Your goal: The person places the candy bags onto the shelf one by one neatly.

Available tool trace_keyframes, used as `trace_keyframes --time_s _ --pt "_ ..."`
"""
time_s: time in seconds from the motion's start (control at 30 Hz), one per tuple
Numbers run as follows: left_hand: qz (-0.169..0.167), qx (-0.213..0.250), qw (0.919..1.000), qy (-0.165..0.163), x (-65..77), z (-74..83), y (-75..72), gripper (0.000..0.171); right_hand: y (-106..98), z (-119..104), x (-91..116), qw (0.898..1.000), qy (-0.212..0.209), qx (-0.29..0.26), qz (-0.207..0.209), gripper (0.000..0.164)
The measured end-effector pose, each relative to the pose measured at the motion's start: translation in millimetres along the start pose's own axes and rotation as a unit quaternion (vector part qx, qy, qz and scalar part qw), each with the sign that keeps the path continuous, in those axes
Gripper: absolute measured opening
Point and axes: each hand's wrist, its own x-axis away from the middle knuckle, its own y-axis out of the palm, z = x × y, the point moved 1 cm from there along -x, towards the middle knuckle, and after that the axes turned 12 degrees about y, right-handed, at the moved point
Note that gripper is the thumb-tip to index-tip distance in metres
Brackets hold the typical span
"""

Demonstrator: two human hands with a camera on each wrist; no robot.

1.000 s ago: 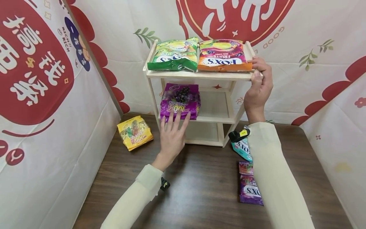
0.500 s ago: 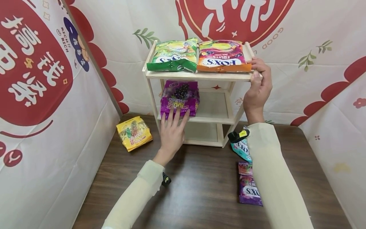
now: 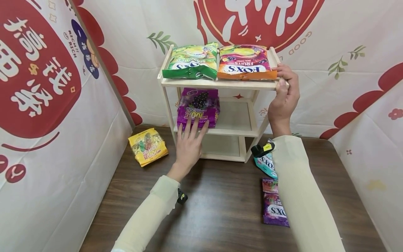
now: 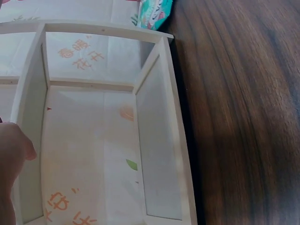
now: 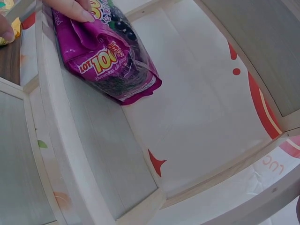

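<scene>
On the middle tier of a pale wooden shelf rack (image 3: 233, 132), a purple bag of grape gummies (image 3: 198, 105) sits at the left side. My left hand (image 3: 189, 147) reaches up to it, straight spread fingers resting on its front edge. In the right wrist view the left hand's fingers (image 5: 70, 8) touch the folded end of the gummy bag (image 5: 101, 61). At the top tier's right front corner, my right hand (image 3: 284, 98) grips the rack, thumb in front. Only part of the left hand (image 4: 14, 154) shows in the left wrist view.
Green (image 3: 192, 61) and orange-red (image 3: 247, 61) Fox's candy bags lie on the top tier. A yellow gummy bag (image 3: 148, 146) lies on the table left of the rack. Teal (image 3: 267, 163) and purple (image 3: 273, 206) Fox's bags lie partly under my right forearm. Printed cloth hangs behind.
Since a second ago, my left fingers have pushed the purple gummy bag slightly farther back on the middle tier. Over the last half second it stays put, and my right hand keeps its grip.
</scene>
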Motion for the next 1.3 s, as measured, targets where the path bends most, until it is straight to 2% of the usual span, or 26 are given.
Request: trace_keyframes --time_s 0.17,0.4,0.53,0.7,0.93,1.07,1.3 --pt "0.013 0.014 0.9998 0.001 0.0 0.8 -3.6 0.074 0.0 0.4 0.8 1.0 0.001 0.0 0.0 0.027" --pt "0.046 0.038 0.998 0.021 4.8 2.6 -12.2 0.064 0.7 0.2 0.8 1.0 -0.002 -0.002 0.002 0.027" --pt "0.063 0.04 0.9965 0.036 11.6 2.6 -17.2 0.061 1.5 0.4 1.2 1.0 -0.003 0.0 0.001 0.027" --pt "0.069 0.047 0.9941 0.071 20.0 0.4 -22.1 0.057 1.2 0.0 0.9 1.0 0.0 0.002 0.003 0.027" --pt "0.08 0.088 0.9884 0.095 37.6 -2.8 -17.9 0.058 1.0 1.4 1.3 1.0 0.005 0.001 0.002 0.026" --pt "0.069 0.097 0.9888 0.091 53.4 -6.0 -14.2 0.06 2.0 1.7 2.2 1.0 0.006 -0.002 -0.001 0.026" --pt "0.06 0.099 0.9923 0.046 79.8 -18.1 -6.6 0.062 1.6 -0.5 0.8 1.0 0.007 0.0 0.001 0.026"
